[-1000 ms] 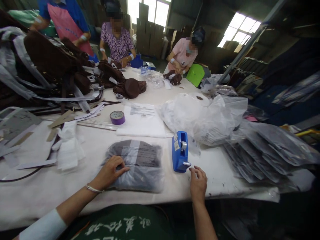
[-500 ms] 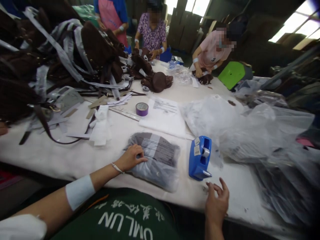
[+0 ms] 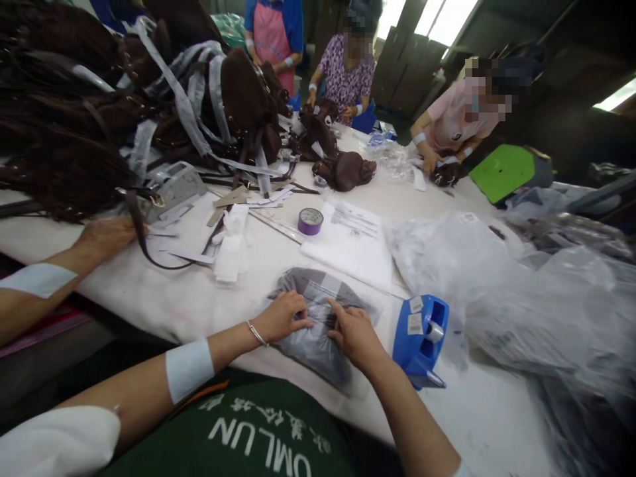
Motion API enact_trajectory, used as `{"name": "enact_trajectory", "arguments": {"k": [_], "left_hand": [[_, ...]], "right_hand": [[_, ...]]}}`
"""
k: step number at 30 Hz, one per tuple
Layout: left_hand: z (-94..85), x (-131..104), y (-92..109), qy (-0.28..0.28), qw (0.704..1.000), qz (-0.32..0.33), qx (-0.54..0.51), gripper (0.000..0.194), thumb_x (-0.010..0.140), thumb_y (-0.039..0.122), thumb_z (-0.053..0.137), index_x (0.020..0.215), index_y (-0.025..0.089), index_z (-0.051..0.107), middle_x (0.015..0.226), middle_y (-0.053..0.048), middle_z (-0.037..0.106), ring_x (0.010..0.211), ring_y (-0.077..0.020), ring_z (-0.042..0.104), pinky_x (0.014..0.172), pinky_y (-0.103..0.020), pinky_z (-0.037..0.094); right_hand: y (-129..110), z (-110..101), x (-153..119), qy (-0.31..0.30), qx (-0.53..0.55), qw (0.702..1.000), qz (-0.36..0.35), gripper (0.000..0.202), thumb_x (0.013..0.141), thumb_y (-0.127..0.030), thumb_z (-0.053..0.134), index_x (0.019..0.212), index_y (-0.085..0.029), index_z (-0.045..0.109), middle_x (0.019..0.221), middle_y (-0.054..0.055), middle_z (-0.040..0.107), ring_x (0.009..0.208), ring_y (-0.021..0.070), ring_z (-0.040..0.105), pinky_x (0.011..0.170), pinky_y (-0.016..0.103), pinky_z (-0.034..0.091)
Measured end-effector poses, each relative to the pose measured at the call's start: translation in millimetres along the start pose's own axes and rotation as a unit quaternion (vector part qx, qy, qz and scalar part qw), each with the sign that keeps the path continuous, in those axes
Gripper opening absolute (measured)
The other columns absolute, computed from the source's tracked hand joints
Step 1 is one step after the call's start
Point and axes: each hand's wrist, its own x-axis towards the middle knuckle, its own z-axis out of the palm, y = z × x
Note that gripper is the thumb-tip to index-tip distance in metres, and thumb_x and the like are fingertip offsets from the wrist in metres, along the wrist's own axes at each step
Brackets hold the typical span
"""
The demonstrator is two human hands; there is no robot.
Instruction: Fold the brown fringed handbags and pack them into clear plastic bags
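Observation:
A clear plastic bag (image 3: 322, 291) with printed text lies on the table in front of me, a dark folded item inside it. My left hand (image 3: 282, 319) holds the bag's left side, fingers curled and thumb pointing right. On the bag's right part rests my right hand (image 3: 358, 336), index finger and thumb stretched out and pressing on the plastic. Whether a strip of tape lies under those fingers cannot be made out. Just right of this hand stands a blue tape dispenser (image 3: 420, 338) with a roll in it.
Brown bags (image 3: 238, 93) are heaped at the left, where another person's hand (image 3: 106, 238) touches a strap. A purple tape roll (image 3: 311, 222) sits by flat printed plastic bags (image 3: 348, 238). Loose clear plastic (image 3: 447, 258) covers the right side. Several people work across the table.
My right hand has moved left from beside the tape dispenser onto the plastic bag. My left hand stays on the bag. A neighbour's hand has come further in at the left. The view has shifted.

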Motion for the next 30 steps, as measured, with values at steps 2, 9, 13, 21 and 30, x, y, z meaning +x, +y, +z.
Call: {"name": "enact_trajectory", "arguments": {"k": [2, 9, 13, 21, 30], "left_hand": [[-0.2, -1.6, 0.4, -0.002, 1.0, 0.008, 0.009, 0.027, 0.078, 0.039, 0.071, 0.075, 0.016, 0.058, 0.082, -0.001, 0.058, 0.084, -0.0185, 0.05, 0.078, -0.03, 0.034], [1.5, -2.7, -0.9, 0.002, 1.0, 0.022, -0.005, 0.028, 0.08, 0.041, 0.069, 0.075, 0.016, 0.058, 0.082, -0.002, 0.058, 0.084, -0.0184, 0.049, 0.079, -0.03, 0.035], [-14.5, -7.2, -6.2, -0.016, 1.0, 0.004, -0.025, 0.02, 0.081, 0.035, 0.069, 0.077, 0.017, 0.062, 0.086, -0.002, 0.06, 0.088, -0.019, 0.052, 0.083, -0.031, 0.036], [-32.3, -27.1, -14.7, 0.039, 0.996, -0.075, -0.037, 0.015, 0.085, 0.032, 0.061, 0.079, 0.018, 0.062, 0.084, -0.003, 0.062, 0.086, -0.0194, 0.054, 0.08, -0.032, 0.039], [-5.6, -31.2, -13.5, 0.111, 0.991, -0.077, 0.014, 0.006, 0.086, 0.022, 0.056, 0.081, 0.019, 0.056, 0.085, -0.005, 0.059, 0.085, -0.0226, 0.052, 0.079, -0.039, 0.041]], "right_hand": [[7.9, -3.6, 3.7, 0.006, -0.055, 0.997, 0.047, 0.073, 0.077, -0.025, 0.067, 0.142, -0.023, 0.035, 0.082, 0.005, 0.067, 0.092, 0.0265, 0.056, 0.088, 0.042, 0.04], [28.8, 10.0, -16.1, 0.126, -0.002, 0.991, 0.043, 0.08, 0.076, -0.036, 0.068, 0.144, -0.028, 0.027, 0.135, 0.007, 0.05, 0.133, 0.0283, 0.032, 0.105, 0.048, 0.032], [35.6, 17.2, -18.9, 0.201, 0.028, 0.977, 0.057, 0.05, 0.08, -0.039, 0.061, 0.127, -0.022, 0.051, 0.142, 0.009, 0.042, 0.139, 0.0305, 0.019, 0.107, 0.053, 0.027], [-27.2, -15.9, 32.2, -0.007, 0.134, 0.989, -0.069, 0.03, 0.09, -0.039, 0.046, 0.075, -0.022, 0.065, 0.075, 0.002, 0.067, 0.075, 0.0167, 0.06, 0.074, 0.03, 0.044], [-52.9, 26.1, 108.4, 0.044, 0.193, 0.98, -0.033, 0.047, 0.041, -0.027, 0.081, 0.031, -0.022, 0.036, 0.039, -0.002, 0.048, 0.067, 0.0258, 0.063, 0.076, 0.046, 0.048]]}}
